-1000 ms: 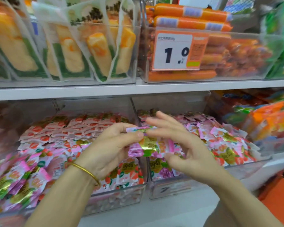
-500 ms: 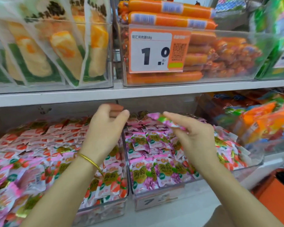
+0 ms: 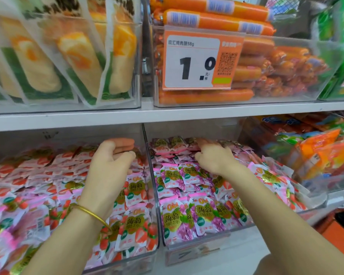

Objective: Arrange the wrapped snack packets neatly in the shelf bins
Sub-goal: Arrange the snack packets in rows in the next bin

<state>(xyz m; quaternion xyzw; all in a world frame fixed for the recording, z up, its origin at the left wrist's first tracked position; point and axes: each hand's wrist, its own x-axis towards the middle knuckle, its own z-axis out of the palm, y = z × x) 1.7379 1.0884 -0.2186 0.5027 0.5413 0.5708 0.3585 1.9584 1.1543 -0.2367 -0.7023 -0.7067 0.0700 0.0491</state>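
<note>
The hands parted: the right hand (image 3: 213, 158) reached the right bin's (image 3: 197, 250) back row of packets (image 3: 168, 143), the left hand (image 3: 109, 167) lifted away empty

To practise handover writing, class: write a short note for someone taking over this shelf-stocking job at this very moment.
Left hand: loosely curled, holding nothing, above the strawberry packets in the left bin.
Right hand: reaching onto the back rows of grape packets in the right bin; whether it grips one is unclear.
Done: both bins mostly in rows.
Left: straighten the looser front rows.
</note>
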